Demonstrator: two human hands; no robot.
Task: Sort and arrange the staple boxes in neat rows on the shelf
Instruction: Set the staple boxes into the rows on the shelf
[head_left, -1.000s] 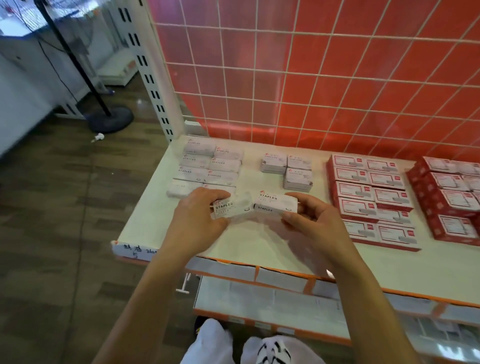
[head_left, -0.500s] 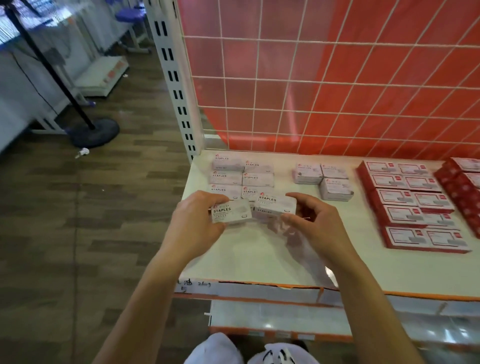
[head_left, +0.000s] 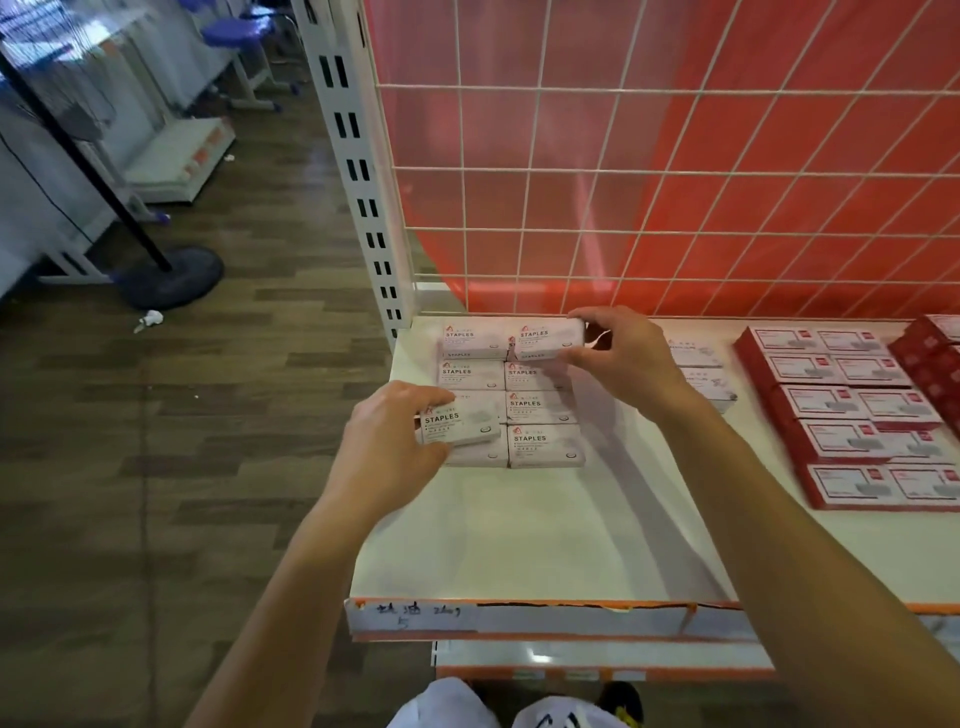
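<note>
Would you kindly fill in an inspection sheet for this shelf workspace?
Surface: white shelf, handwritten label strip at front.
Job's things: white staple boxes blocked two-wide at back left; red staple boxes in rows at right.
Clutter: crumpled scrap on floor.
Grippers: left hand grips a white box at block's front left; right hand grips a second white box at its back right.
Cables: nothing seen.
Surroundings: red wire-grid back panel, wood-pattern floor, black stand base.

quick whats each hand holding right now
Left hand: holding the near staple box, front left of the white rows.
Right hand: holding the far staple box, back right of those rows.
</note>
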